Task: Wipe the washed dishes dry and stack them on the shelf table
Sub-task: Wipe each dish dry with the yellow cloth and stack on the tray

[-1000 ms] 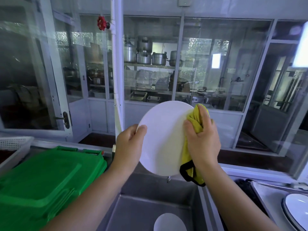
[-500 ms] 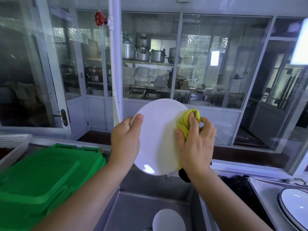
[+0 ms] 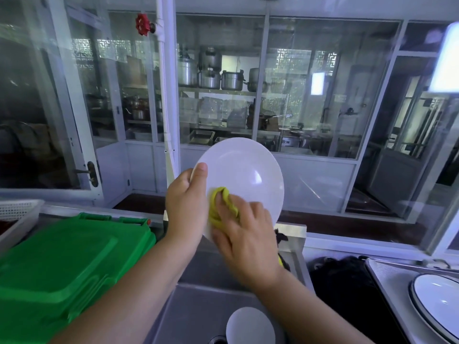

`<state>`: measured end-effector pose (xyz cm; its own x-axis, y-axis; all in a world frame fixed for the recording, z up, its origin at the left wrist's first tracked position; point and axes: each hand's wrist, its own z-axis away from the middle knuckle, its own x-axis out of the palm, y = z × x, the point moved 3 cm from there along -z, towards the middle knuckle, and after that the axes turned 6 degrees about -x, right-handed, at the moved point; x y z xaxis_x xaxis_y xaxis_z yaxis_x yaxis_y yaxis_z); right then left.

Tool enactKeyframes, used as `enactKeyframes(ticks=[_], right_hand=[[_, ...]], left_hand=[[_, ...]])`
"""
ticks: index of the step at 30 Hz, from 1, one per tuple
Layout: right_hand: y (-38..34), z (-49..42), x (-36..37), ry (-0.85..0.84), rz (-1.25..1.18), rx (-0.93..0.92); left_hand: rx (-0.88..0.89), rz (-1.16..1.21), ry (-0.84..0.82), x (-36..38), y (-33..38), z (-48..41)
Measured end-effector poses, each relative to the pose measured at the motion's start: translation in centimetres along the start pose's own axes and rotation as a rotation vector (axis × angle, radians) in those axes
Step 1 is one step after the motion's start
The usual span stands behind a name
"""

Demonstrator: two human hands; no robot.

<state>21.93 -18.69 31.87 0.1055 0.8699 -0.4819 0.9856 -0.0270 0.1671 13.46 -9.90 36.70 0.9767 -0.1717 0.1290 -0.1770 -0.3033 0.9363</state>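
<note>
Nearest me, down in the sink (image 3: 198,306), a small plate (image 3: 249,326) lies flat by the drain. At the near right a dark-rimmed plate (image 3: 439,304) sits in a tray (image 3: 390,274). To the left is a green lid (image 3: 62,264), with a white basket (image 3: 17,209) beyond it.

Above the sink I hold the plate (image 3: 248,167) up on edge, its face turned toward me. My left hand (image 3: 186,204) grips its left rim, thumb laid on the face and fingers behind. My right hand (image 3: 246,234) is clenched on the bunched yellow cloth (image 3: 222,203) and presses it against the lower left of the face, just beside my left thumb. This hand is a little blurred.

Half a second ago the cloth was wrapped over the plate's right edge. It has since crossed the face to the left side, and my right hand now covers the plate's lower part. The plate also catches a glint near its middle that was lower before. My left grip is unchanged.

Farther off stands a white pipe with a red valve (image 3: 142,24). Behind the glass, steel pots (image 3: 211,75) stand on a shelf.
</note>
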Motion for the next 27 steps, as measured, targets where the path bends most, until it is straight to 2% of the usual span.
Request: enactKeyframes(ticks=[5, 10, 14, 18, 23, 27], right_hand=[[1.8, 3.6, 0.8, -0.014, -0.035, -0.093], [7.7, 3.0, 0.2, -0.025, 0.111, 0.013], [9.5, -0.6, -0.6, 0.024, 0.260, 0.071], [7.8, -3.1, -0.5, 0.085, 0.201, 0.079], [3.0, -2.7, 0.4, 0.117, 0.041, -0.033], [2.4, -3.2, 0.5, 0.146, 0.014, -0.076]], left_hand=[[-0.021, -0.022, 0.007, -0.9, -0.5, -0.3], [0.026, -0.104, -0.023, -1.4, -0.3, -0.1], [0.034, -0.124, -0.058, -0.8, -0.4, 0.7], [0.061, -0.137, -0.067, -0.1, 0.0, 1.2], [0.053, -0.151, -0.056, 0.3, -0.4, 1.5], [0.120, -0.186, -0.039, 0.0, -0.4, 1.4]])
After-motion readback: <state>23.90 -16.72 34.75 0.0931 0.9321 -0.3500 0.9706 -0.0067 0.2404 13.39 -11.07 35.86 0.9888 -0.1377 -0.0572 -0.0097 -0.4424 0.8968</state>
